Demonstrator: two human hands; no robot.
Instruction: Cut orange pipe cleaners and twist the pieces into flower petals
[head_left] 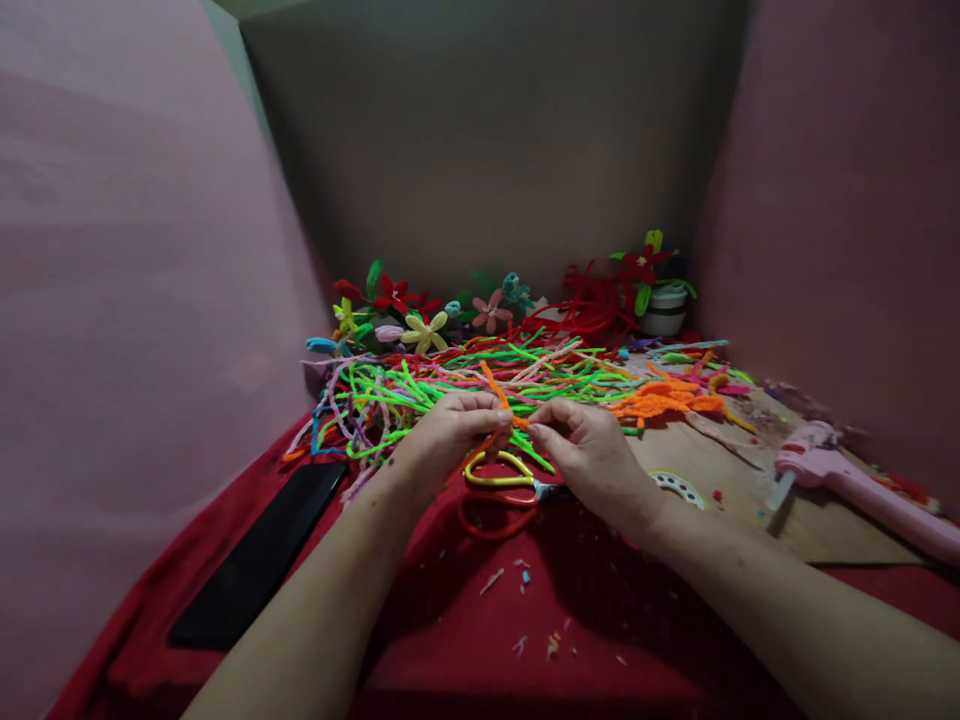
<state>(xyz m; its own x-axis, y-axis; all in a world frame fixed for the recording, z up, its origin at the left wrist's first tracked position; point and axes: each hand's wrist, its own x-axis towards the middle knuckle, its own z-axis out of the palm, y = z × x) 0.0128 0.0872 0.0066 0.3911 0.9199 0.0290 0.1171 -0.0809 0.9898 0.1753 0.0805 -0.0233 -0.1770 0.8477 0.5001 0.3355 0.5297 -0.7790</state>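
Note:
My left hand [450,435] and my right hand [589,445] meet at the middle of the table, fingers pinched on an orange pipe cleaner [496,388] that rises up and left between them. Just below the hands lie scissors [501,480] with yellow and red handles. Behind the hands spreads a pile of loose pipe cleaners [480,375], mostly green, pink and orange.
Finished pipe-cleaner flowers [420,315] line the back wall, with a white pot [664,308] at back right. A pink glue gun [832,465] lies on a wooden board [750,490] at right. A black flat object [259,555] rests on the red cloth [480,620] at left.

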